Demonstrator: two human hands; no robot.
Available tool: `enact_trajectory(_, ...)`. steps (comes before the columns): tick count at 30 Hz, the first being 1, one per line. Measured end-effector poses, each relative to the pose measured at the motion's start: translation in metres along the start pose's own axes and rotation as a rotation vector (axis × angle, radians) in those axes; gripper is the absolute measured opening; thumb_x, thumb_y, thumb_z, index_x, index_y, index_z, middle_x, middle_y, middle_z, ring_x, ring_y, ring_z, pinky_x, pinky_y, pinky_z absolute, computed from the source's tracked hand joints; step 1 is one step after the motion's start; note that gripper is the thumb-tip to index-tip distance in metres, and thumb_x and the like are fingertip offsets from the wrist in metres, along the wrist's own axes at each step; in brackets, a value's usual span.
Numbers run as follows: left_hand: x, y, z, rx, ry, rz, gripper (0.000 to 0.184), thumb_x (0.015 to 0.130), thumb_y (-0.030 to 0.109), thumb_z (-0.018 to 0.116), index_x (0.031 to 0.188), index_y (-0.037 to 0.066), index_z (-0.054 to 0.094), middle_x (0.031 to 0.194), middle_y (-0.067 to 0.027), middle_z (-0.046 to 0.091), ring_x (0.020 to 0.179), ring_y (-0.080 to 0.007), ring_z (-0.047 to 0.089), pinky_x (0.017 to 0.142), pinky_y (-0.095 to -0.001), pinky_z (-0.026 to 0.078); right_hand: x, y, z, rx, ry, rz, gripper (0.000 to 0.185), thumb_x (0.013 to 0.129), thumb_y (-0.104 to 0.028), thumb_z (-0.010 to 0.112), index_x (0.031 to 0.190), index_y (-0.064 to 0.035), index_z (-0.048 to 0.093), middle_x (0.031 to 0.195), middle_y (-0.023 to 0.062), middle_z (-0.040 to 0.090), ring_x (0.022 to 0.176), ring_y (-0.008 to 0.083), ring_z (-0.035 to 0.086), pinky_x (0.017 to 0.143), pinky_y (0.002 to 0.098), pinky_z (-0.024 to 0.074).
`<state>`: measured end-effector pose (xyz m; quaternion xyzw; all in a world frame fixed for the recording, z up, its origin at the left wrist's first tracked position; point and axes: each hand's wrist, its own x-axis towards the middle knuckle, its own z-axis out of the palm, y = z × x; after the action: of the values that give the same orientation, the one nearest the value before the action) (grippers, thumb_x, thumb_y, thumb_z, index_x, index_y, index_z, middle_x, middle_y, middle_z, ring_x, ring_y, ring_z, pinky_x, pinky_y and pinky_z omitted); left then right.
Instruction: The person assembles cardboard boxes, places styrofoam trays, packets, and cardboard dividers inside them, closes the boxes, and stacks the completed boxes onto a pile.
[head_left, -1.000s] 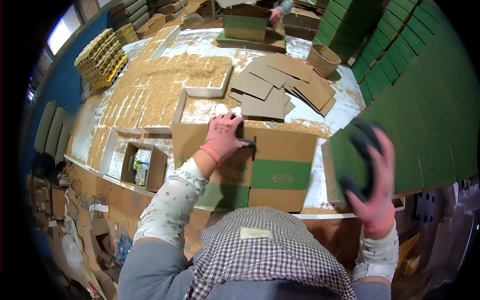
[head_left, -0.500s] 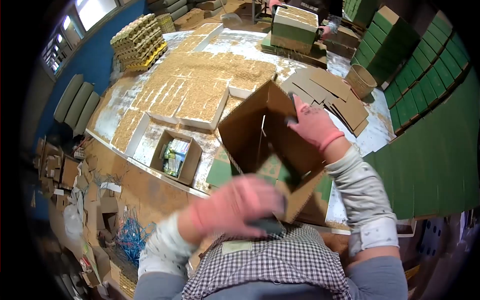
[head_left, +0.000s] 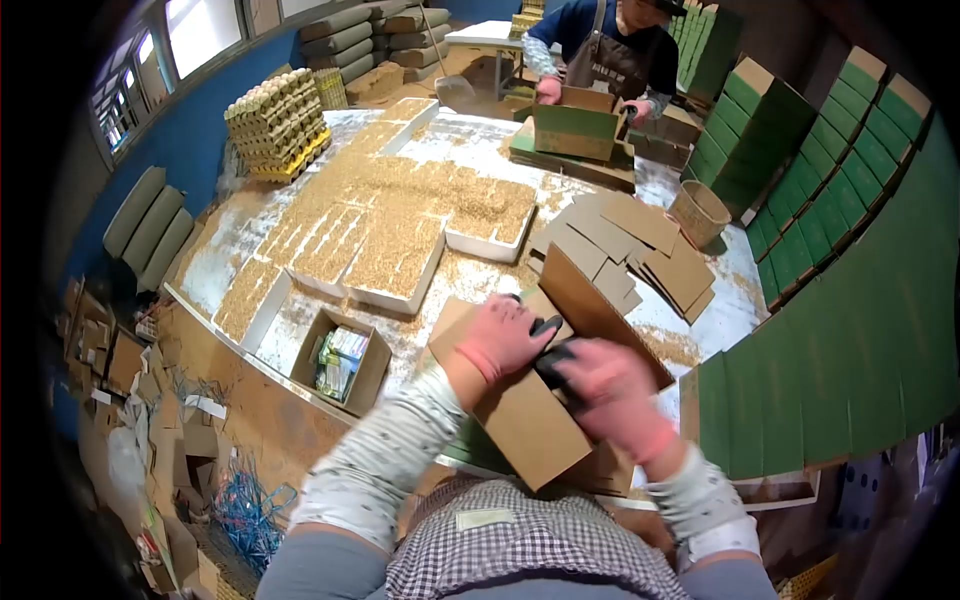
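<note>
A brown cardboard box (head_left: pixel 530 420) sits right in front of me, one tall flap (head_left: pixel 605 315) standing up on its far right side. My left hand (head_left: pixel 503 338), in a pink glove with dark fingertips, grips the top edge of the box, fingers curled over it. Close beside it, my right hand (head_left: pixel 612 398) is at the box opening with its dark fingertips at the gap. Motion smears this hand, so its grip is unclear. The inside of the box is mostly hidden.
White trays of husk-like filling (head_left: pixel 390 265) cover the worktable. A small carton of packets (head_left: pixel 345 362) stands left, flat cardboard sheets (head_left: pixel 600 240) lie ahead. Egg trays (head_left: pixel 275 125), a basket (head_left: pixel 700 213) and green boxes (head_left: pixel 830 170) surround it. A co-worker (head_left: pixel 610 60) handles another box.
The box has turned, its deep interior no longer facing me. My left hand has moved up and right onto it; my right hand has come down from the far edge. My view has tilted up.
</note>
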<state>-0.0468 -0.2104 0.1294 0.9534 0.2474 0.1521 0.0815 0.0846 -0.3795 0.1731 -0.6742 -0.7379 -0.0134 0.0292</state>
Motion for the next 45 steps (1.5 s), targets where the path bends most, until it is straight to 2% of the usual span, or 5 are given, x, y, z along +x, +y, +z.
enact_trajectory(11, -0.046, -0.022, -0.058, -0.165, 0.019, -0.256, 0.050, 0.087, 0.048, 0.045, 0.100, 0.003, 0.059, 0.098, -0.0146, 0.065, 0.092, -0.0295, 0.062, 0.087, -0.0374, 0.044, -0.035, 0.067, 0.033, 1.798, -0.023, 0.877, 0.055, 0.092, -0.036, 0.047, 0.134, -0.0023, 0.035, 0.100, 0.0180, 0.062, 0.081, 0.0295, 0.062, 0.076, 0.0408, 0.0495)
enact_trajectory(17, -0.084, -0.088, -0.004, -2.056, 0.488, 0.061, 0.044, 0.098, 0.033, 0.035, 0.101, 0.000, 0.063, 0.109, -0.0097, 0.061, 0.109, -0.0202, 0.053, 0.099, -0.0303, 0.035, -0.046, 0.034, -0.010, 0.846, 0.743, 0.295, 0.043, 0.063, -0.044, 0.076, 0.076, -0.0067, 0.058, 0.067, 0.0005, 0.053, 0.062, 0.0152, 0.052, 0.054, 0.0289, 0.0397)
enact_trajectory(31, -0.306, -0.501, 0.026, -0.015, 0.396, -1.973, 0.101, 0.072, 0.058, 0.066, 0.138, -0.004, 0.023, 0.141, -0.0275, 0.026, 0.133, -0.0355, 0.024, 0.109, -0.0409, 0.020, 0.035, -0.015, 0.018, 0.177, -0.381, -0.068, 0.049, 0.067, -0.039, 0.069, 0.106, -0.0109, 0.061, 0.090, 0.0073, 0.060, 0.086, 0.0254, 0.057, 0.079, 0.0376, 0.0435)
enact_trajectory(38, -0.301, -0.534, 0.014, -0.898, 1.726, -1.429, 0.074, 0.070, 0.033, 0.081, 0.120, -0.007, 0.044, 0.106, -0.0117, 0.052, 0.094, -0.0201, 0.049, 0.085, -0.0319, 0.041, 0.032, -0.006, 0.025, 0.181, -0.372, -0.063, 0.051, 0.068, -0.027, 0.061, 0.115, -0.0067, 0.059, 0.097, 0.0109, 0.061, 0.091, 0.0286, 0.056, 0.085, 0.0388, 0.0410)
enact_trajectory(45, -0.341, -0.563, 0.053, -0.324, 1.277, -1.661, 0.080, 0.085, 0.055, 0.053, 0.138, 0.000, 0.030, 0.139, -0.0238, 0.036, 0.126, -0.0378, 0.036, 0.105, -0.0431, 0.026, 0.054, -0.030, 0.008, 0.159, -0.439, -0.021, 0.053, 0.067, -0.041, 0.069, 0.107, -0.0077, 0.060, 0.092, 0.0106, 0.061, 0.088, 0.0298, 0.056, 0.081, 0.0406, 0.0419)
